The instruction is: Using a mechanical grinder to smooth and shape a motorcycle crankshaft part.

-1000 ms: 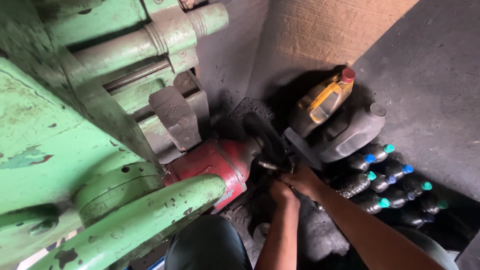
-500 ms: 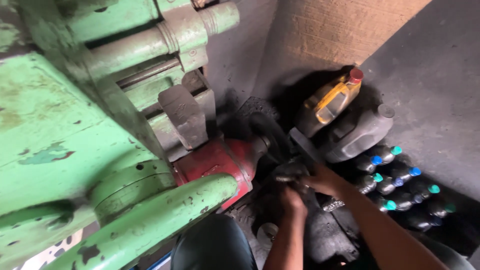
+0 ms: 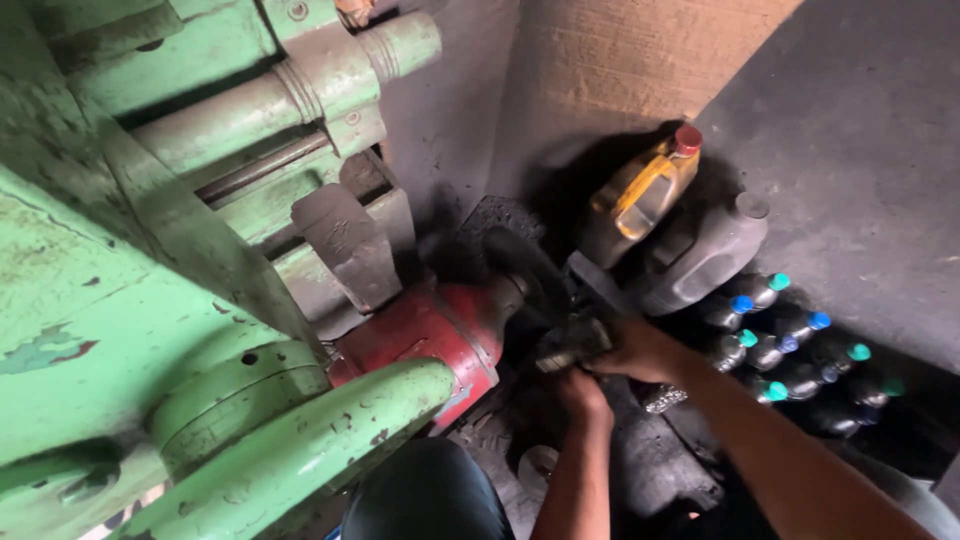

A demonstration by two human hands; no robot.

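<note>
Two hands working at the red motor (image 3: pixel 425 335)'s shaft end.
Right hand (image 3: pixel 640 350) is clasping a dark metal part (image 3: pixel 572 342); left hand (image 3: pixel 578 392) grip unclear. Two jugs (image 3: pixel 690 240), about ten capped bottles (image 3: pixel 790 345) alongside.

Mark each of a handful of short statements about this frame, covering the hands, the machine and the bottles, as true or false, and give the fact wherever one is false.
1. Both hands, the left hand and the right hand, are down at a dark greasy part beside the red cylinder. True.
2. The big machine is painted blue. False: it is green, with chipped paint.
3. The yellow jug has a red cap. True.
4. The small bottles stand on top of the machine. False: they lie low on the dark floor by the wall, right of the hands.
5. The grey jug lies beside the yellow jug. True.
</note>
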